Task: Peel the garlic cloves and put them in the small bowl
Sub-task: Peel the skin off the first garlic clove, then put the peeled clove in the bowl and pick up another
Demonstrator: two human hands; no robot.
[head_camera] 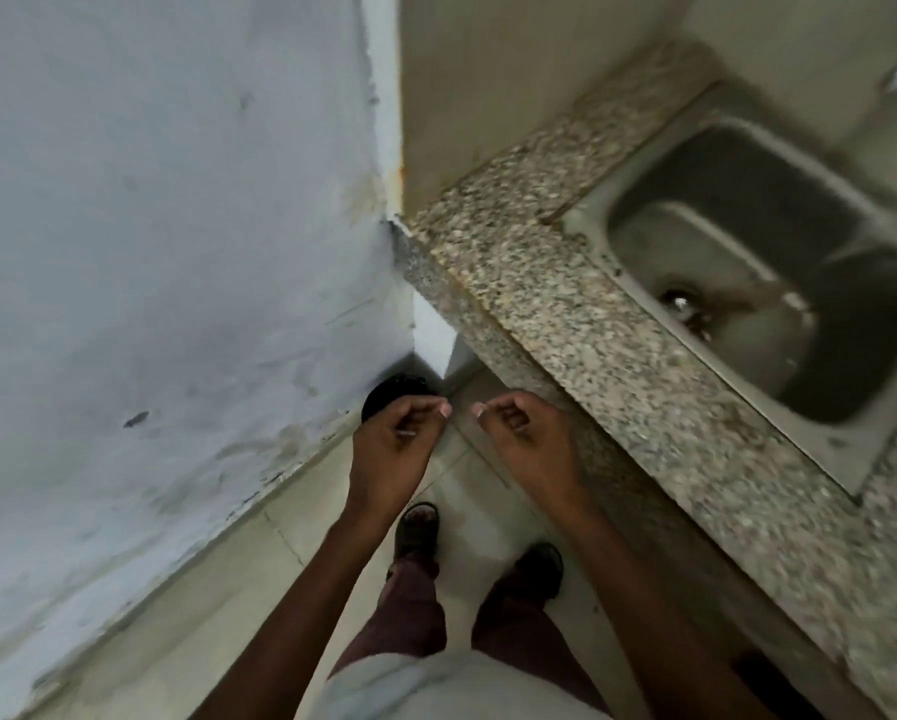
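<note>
A: Where are the garlic and the small bowl, taken from the sink (737, 283)?

B: Neither shows, so no direction or long axis can be given. Both hands hang off the counter's (529, 283) front edge, over the floor.

A: Which hand is nearer the sink?

B: The right hand (526, 439). Its fingers are loosely curled, holding nothing I can see. The left hand (397, 444) is curled likewise; a pale sliver shows at its fingers, too small to name.
</note>
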